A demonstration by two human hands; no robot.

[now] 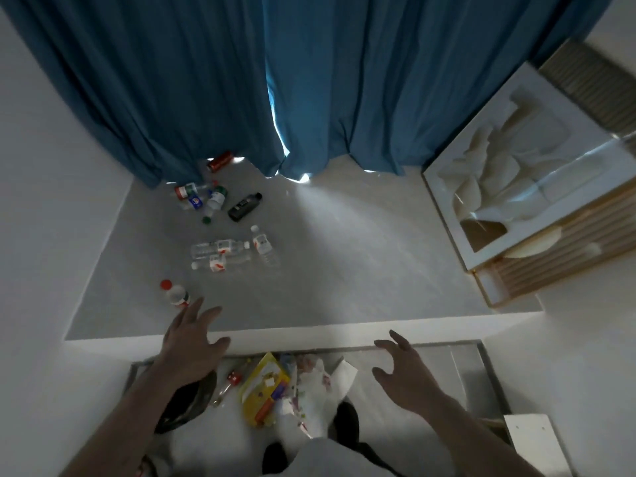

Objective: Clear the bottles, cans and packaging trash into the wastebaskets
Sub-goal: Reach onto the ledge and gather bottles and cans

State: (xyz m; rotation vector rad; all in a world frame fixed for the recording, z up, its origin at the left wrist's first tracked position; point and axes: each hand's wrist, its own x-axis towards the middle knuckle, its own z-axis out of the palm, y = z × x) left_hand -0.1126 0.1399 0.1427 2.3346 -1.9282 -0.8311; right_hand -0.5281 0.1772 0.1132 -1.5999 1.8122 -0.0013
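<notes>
The grey ledge [344,263] served as the landmark. On its left part, a red-capped bottle [176,293] lay nearest the front edge, three clear bottles [220,253] farther back, then a cluster with a black bottle [245,206] and a red can [220,160] by the curtain [241,80]. The left hand [192,342] reached over the front edge, fingers spread, holding nothing. Below the ledge lay a yellow package [263,387] and what seemed crumpled wrappers [313,390]. The right hand [401,370] hovered open, fingers loosely curved.

Both bare arms reach toward twelve o'clock. The left hand [192,335] has its fingers spread flat; the right hand [401,368] hovers, fingers loosely curled, holding nothing.
</notes>
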